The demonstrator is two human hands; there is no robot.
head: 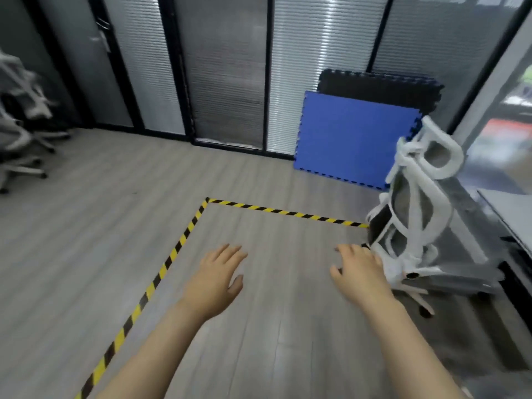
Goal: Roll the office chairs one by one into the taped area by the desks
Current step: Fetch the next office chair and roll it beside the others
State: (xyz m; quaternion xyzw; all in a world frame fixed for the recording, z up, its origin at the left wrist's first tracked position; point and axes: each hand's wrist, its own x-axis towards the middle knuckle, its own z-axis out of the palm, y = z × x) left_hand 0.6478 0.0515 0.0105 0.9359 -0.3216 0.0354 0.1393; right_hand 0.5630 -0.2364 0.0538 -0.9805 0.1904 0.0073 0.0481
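White-framed mesh office chair (414,208): stands at the right, inside the yellow-black tape line (184,240), beside a desk edge (506,214). More chairs (20,125): far left, outside the tape. Blue mat (354,142), black mat (380,87): leaning on the glass wall. Left hand (218,277), right hand (359,269): fingers spread loosely, holding nothing, over bare wood floor (86,211).

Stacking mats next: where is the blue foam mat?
Head view, right of centre: blue foam mat leans against the blinds, before a black mat.
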